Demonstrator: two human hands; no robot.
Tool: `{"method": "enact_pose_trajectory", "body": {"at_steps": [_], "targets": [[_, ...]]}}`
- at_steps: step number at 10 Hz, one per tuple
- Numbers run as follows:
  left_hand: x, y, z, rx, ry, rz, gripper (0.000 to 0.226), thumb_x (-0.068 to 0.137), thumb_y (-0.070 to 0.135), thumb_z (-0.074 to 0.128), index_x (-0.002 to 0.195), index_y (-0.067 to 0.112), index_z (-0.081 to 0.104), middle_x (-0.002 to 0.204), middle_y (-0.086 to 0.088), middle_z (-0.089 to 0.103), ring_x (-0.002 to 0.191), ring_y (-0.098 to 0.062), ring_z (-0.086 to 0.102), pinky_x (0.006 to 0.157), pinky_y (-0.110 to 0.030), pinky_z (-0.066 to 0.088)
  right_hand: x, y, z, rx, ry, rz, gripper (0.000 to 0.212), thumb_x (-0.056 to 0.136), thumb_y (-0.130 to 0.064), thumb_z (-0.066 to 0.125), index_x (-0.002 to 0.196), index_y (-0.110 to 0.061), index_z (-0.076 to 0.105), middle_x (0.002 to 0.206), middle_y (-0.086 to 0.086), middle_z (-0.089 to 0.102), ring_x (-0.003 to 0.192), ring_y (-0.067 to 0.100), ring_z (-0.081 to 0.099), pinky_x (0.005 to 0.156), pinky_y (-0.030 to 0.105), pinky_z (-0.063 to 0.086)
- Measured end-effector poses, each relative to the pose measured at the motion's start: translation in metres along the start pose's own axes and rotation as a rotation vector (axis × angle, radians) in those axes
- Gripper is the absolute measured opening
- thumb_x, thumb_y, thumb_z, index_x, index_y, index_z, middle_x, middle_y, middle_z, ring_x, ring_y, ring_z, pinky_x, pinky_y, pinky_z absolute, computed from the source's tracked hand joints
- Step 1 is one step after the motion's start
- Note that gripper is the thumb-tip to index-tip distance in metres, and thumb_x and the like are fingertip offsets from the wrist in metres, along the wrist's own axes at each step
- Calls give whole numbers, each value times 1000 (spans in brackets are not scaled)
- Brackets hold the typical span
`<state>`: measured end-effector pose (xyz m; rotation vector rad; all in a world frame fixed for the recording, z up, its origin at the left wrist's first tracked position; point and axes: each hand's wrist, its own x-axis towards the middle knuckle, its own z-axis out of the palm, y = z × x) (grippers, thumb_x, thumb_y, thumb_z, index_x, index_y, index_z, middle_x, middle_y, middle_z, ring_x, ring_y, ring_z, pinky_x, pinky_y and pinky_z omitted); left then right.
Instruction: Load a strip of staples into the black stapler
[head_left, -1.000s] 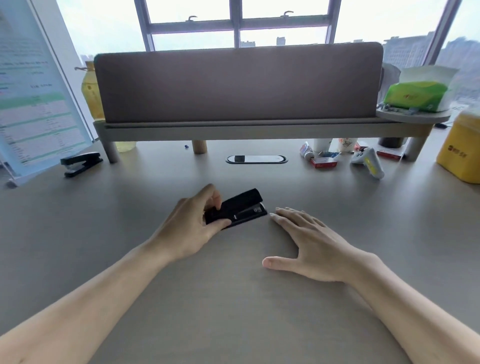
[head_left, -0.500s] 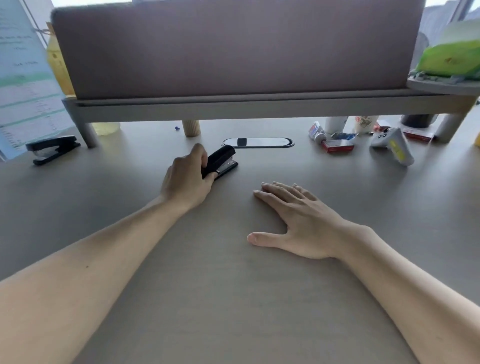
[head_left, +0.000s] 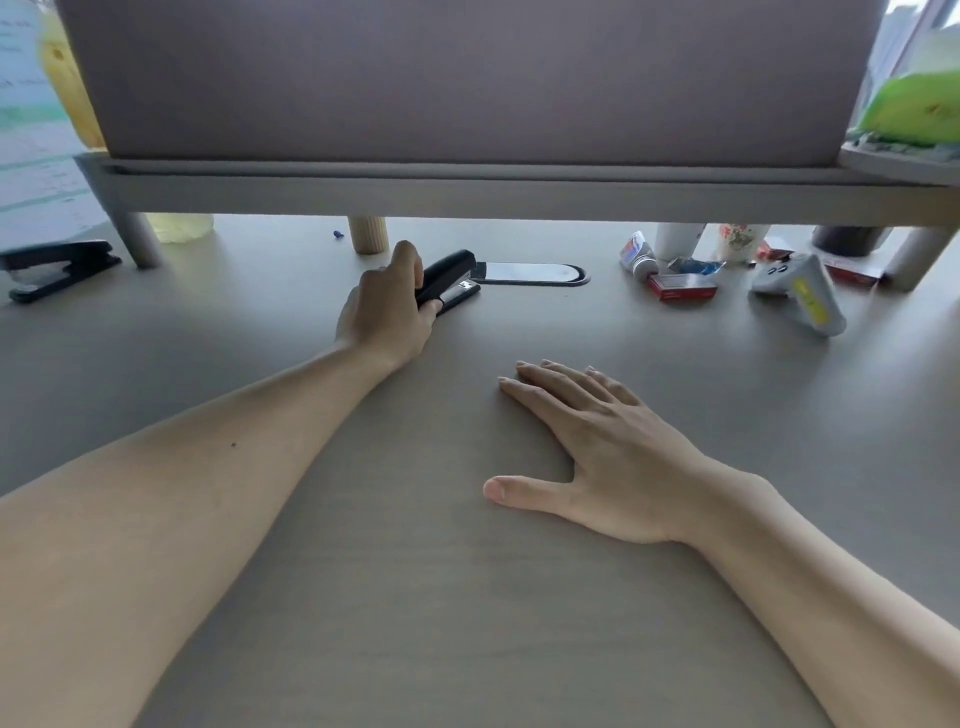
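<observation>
The black stapler (head_left: 451, 276) lies on the grey desk (head_left: 467, 597), far out in front of me, just left of an oval cable cover. Its top arm is down. My left hand (head_left: 387, 306) is stretched forward and wrapped around the stapler's rear end, fingers over the top and thumb underneath. My right hand (head_left: 597, 447) rests flat on the desk nearer to me, palm down, fingers spread, holding nothing. A small red box (head_left: 681, 286) sits to the right under the shelf. No loose strip of staples shows.
A raised shelf (head_left: 519, 195) with a dark panel spans the back. A second black stapler (head_left: 54, 267) sits at the far left. A white game controller (head_left: 802, 291), tubes, cups and the oval cable cover (head_left: 530, 272) lie under the shelf.
My left hand has pushed the stapler away from me across the desk, toward the cable cover. My view has leaned forward and down. The right hand has stayed flat.
</observation>
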<state>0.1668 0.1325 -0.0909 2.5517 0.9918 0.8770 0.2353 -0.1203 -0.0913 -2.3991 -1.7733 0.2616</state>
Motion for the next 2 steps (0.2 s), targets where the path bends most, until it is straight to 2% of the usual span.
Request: {"method": "enact_pose_trajectory", "body": {"at_steps": [1,2], "targets": [[-1,0,-5,-1,-19,-3,34,93,28,71,110,12,47,98,-6,61,91,-39,63,72,-38,46,1,1,-1,-3,-4,8,122,62,-102,11,168,-42,8,178,-22,1,163,-2,-7,134,33,-5],[-20,1,-17,-39,19,51,39,90,38,72,113,17,49,116,-3,66,102,-33,64,81,-43,51,-2,-3,-2,16,-7,2,122,62,-102,12,168,-41,9,178,-21,2,163,-1,-6,134,33,-5]]}}
